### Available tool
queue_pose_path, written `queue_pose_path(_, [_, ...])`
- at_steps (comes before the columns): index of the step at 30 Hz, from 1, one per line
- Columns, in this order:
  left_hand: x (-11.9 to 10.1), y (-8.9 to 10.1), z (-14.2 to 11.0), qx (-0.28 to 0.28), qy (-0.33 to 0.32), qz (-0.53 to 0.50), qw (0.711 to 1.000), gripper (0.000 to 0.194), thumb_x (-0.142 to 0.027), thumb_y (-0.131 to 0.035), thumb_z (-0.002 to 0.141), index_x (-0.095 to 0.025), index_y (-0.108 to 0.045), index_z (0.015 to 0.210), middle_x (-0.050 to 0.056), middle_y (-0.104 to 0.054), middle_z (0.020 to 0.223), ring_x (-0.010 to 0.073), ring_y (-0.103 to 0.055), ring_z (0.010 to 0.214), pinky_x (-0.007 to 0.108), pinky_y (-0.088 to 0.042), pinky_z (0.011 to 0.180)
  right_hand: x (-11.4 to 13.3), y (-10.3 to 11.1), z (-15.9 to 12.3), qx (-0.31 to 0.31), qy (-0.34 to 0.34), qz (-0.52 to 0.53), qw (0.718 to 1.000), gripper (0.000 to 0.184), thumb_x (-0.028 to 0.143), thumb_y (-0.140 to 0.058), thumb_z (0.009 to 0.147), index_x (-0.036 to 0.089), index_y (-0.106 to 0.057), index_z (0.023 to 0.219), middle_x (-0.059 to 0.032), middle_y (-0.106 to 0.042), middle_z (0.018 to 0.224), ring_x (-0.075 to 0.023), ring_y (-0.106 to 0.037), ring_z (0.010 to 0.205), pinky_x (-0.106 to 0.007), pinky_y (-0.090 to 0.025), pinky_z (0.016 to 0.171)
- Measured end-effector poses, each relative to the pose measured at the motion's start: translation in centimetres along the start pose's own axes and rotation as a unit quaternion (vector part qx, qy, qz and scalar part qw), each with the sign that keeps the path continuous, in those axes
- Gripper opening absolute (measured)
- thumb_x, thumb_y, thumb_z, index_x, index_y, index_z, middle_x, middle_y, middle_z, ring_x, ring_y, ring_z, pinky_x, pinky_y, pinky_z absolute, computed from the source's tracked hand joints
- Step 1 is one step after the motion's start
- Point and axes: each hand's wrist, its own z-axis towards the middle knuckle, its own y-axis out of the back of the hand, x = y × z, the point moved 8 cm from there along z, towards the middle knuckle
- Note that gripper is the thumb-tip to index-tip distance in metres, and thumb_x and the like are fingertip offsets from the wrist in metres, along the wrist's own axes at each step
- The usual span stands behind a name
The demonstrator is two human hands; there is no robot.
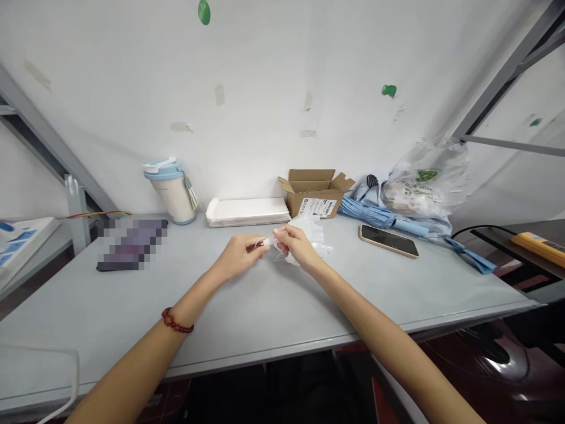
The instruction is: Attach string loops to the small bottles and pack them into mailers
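Note:
Above the middle of the desk my left hand [241,256] and my right hand [295,242] meet. Both are closed, with fingertips pinching a small white piece [269,241] between them, too small to name exactly. A thin pale string [278,257] hangs in a loop by the fingers; where its ends go is hidden. Just behind and beside my right hand lies a heap of clear plastic pieces or bags [318,237], partly covered by that hand. A red bead bracelet [176,321] circles my left wrist.
At the back stand a cup with a blue lid [176,191], stacked white envelopes [247,211] and an open cardboard box [315,197]. To the right lie a folded blue umbrella [375,213], a plastic bag [426,179] and a phone [388,241]. A blurred dark object [132,244] lies left.

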Motion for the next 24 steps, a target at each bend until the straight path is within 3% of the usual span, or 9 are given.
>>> queue_pose_path(6, [2.2, -0.4, 0.2, 0.024, 0.108, -0.15, 0.983, 0.044, -0.054, -0.052, 0.08, -0.015, -0.064, 0.067, 0.004, -0.063, 0.065, 0.0151, -0.058, 0.057, 0.029, -0.049, 0.059, 0.6, -0.4, 0.0, 0.034, 0.046, -0.004, 0.998, 0.036, 0.051, -0.061, 0.073, 0.019, -0.054, 0.086, 0.0046, -0.055, 0.059, -0.0072, -0.042, 0.047, -0.021, -0.035, 0.045])
queue_pose_path(10, [2.2, -0.4, 0.0, 0.014, 0.132, -0.158, 0.978, 0.043, -0.055, -0.053, 0.079, -0.014, -0.063, 0.069, 0.002, -0.06, 0.06, 0.0142, -0.058, 0.053, 0.028, -0.048, 0.055, 0.7, -0.3, 0.0, 0.035, 0.059, -0.011, 0.998, 0.035, 0.048, -0.061, 0.074, 0.018, -0.056, 0.091, 0.0036, -0.056, 0.061, -0.0076, -0.043, 0.049, -0.021, -0.037, 0.046])
queue_pose_path(13, [1.4, -0.1, -0.1, -0.001, 0.102, -0.109, 0.989, 0.041, -0.051, -0.05, 0.082, -0.015, -0.06, 0.064, 0.0, -0.058, 0.058, 0.0133, -0.056, 0.052, 0.026, -0.045, 0.055, 0.7, -0.1, 0.0, 0.026, 0.053, -0.019, 0.998, 0.033, 0.047, -0.06, 0.075, 0.017, -0.058, 0.088, 0.0046, -0.052, 0.056, -0.0074, -0.041, 0.047, -0.021, -0.035, 0.045])
queue_pose_path(16, [0.1, 0.3, -0.1, -0.039, 0.025, 0.02, 0.999, 0.035, -0.04, -0.05, 0.083, -0.017, -0.055, 0.058, -0.001, -0.055, 0.056, 0.0126, -0.052, 0.055, 0.024, -0.04, 0.056, 0.5, 0.2, 0.0, 0.009, 0.038, -0.024, 0.999, 0.03, 0.045, -0.062, 0.072, 0.017, -0.059, 0.082, 0.0076, -0.043, 0.049, -0.007, -0.036, 0.044, -0.021, -0.031, 0.043])
queue_pose_path(20, [-1.0, 0.6, -0.5, -0.113, -0.056, 0.164, 0.978, 0.03, -0.032, -0.05, 0.082, -0.017, -0.056, 0.057, -0.002, -0.051, 0.055, 0.0117, -0.044, 0.055, 0.024, -0.035, 0.056, -0.2, 0.2, 0.1, -0.002, 0.006, 0.009, 1.0, 0.031, 0.046, -0.065, 0.068, 0.017, -0.057, 0.078, 0.0095, -0.038, 0.043, -0.0065, -0.03, 0.041, -0.022, -0.03, 0.041])
queue_pose_path(22, [-0.9, 0.7, -0.5, -0.13, -0.057, 0.159, 0.977, 0.024, -0.033, -0.052, 0.081, -0.018, -0.06, 0.064, -0.001, -0.055, 0.058, 0.0122, -0.047, 0.058, 0.024, -0.037, 0.058, -0.2, 0.2, 0.1, -0.007, 0.001, 0.03, 1.0, 0.032, 0.047, -0.065, 0.067, 0.017, -0.056, 0.077, 0.0098, -0.037, 0.041, -0.0067, -0.03, 0.04, -0.022, -0.031, 0.041])
queue_pose_path(24, [-0.3, 0.7, -0.3, -0.109, -0.023, 0.096, 0.989, 0.024, -0.038, -0.054, 0.08, -0.018, -0.064, 0.071, 0.0, -0.061, 0.065, 0.0136, -0.052, 0.063, 0.024, -0.041, 0.061, 0.0, 0.1, 0.0, -0.009, 0.006, 0.047, 0.999, 0.033, 0.048, -0.066, 0.067, 0.018, -0.055, 0.077, 0.0099, -0.037, 0.042, -0.0069, -0.031, 0.041, -0.022, -0.031, 0.042])
